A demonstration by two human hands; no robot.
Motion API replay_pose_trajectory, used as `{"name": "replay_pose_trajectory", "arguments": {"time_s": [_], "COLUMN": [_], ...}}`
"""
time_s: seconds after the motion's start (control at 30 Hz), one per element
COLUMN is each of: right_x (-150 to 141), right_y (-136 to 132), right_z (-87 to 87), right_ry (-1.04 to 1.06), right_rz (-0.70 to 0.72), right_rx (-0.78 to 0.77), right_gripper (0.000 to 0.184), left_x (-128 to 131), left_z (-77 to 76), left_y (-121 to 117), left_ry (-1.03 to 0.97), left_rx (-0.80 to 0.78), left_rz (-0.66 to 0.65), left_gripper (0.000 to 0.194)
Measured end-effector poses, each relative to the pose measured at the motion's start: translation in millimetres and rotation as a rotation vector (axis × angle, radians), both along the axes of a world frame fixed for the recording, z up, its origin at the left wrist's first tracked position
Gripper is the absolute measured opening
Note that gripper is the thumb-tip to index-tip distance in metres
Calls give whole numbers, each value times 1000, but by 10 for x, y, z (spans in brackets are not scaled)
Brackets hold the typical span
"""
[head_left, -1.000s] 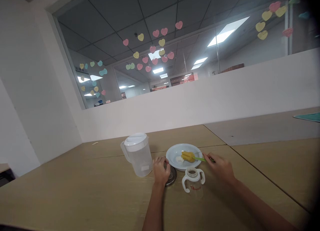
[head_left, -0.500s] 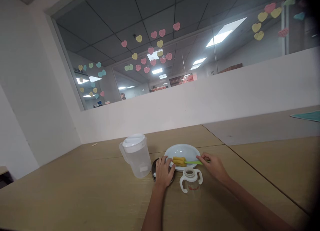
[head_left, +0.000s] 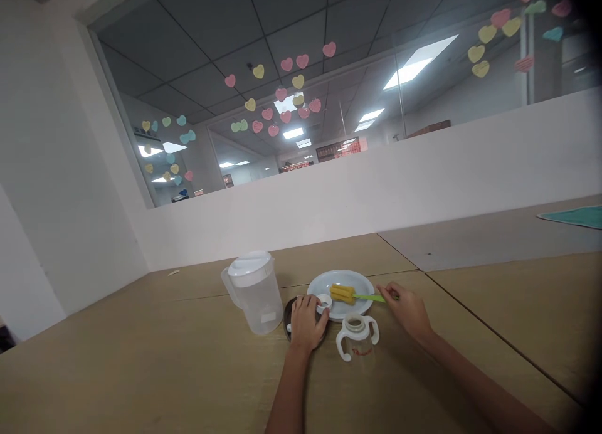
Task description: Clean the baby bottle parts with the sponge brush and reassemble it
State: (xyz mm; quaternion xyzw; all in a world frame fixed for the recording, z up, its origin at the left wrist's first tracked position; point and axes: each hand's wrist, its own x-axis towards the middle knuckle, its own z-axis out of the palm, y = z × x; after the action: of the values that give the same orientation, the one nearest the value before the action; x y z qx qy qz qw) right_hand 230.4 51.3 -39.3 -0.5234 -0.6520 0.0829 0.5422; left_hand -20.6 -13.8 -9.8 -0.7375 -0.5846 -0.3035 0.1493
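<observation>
My left hand (head_left: 305,320) is closed, thumb and fingers on a white plastic ring (head_left: 324,302) at the near left rim of a white plate (head_left: 320,280). Under this hand lies a dark round dish (head_left: 288,312), mostly covered, with a small white piece in it. My right hand (head_left: 405,307) pinches the green handle of a sponge brush (head_left: 342,293). The brush's yellow, ridged head is over the plate; whether it touches is unclear. Just in front of the plate stands a clear baby bottle (head_left: 361,345) with two white handles, its mouth uncovered.
A translucent lidded pitcher (head_left: 259,299) stands left of the dish. Further off are a teal cloth (head_left: 576,216) at the right and a small light scrap (head_left: 174,272) near the wall. Heart-shaped notes are stuck on the window behind the table.
The brush head has shifted slightly right and away from the white ring, turning a little with my right hand. More of the ring shows now. My left hand stays nearly in place.
</observation>
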Motion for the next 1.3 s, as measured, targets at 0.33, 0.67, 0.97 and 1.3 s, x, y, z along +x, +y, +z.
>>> {"name": "replay_pose_trajectory", "arguments": {"time_s": [0.33, 0.67, 0.97, 1.3], "right_x": [-55, -64, -52, 82], "right_y": [-161, -181, -158, -8], "right_z": [212, 297, 273, 156], "right_ry": [225, 515, 741, 780], "right_rz": [164, 405, 270, 73], "right_rx": [-24, -290, -233, -234], "right_gripper": [47, 45, 43, 41], "left_x": [7, 31, 213, -12], "left_z": [-24, -55, -46, -59], "left_y": [45, 134, 76, 66], "left_ry": [-156, -963, -1042, -725], "left_rx": [22, 22, -36, 84], "left_rz": [36, -392, -580, -304], "left_gripper": [23, 45, 35, 27]}}
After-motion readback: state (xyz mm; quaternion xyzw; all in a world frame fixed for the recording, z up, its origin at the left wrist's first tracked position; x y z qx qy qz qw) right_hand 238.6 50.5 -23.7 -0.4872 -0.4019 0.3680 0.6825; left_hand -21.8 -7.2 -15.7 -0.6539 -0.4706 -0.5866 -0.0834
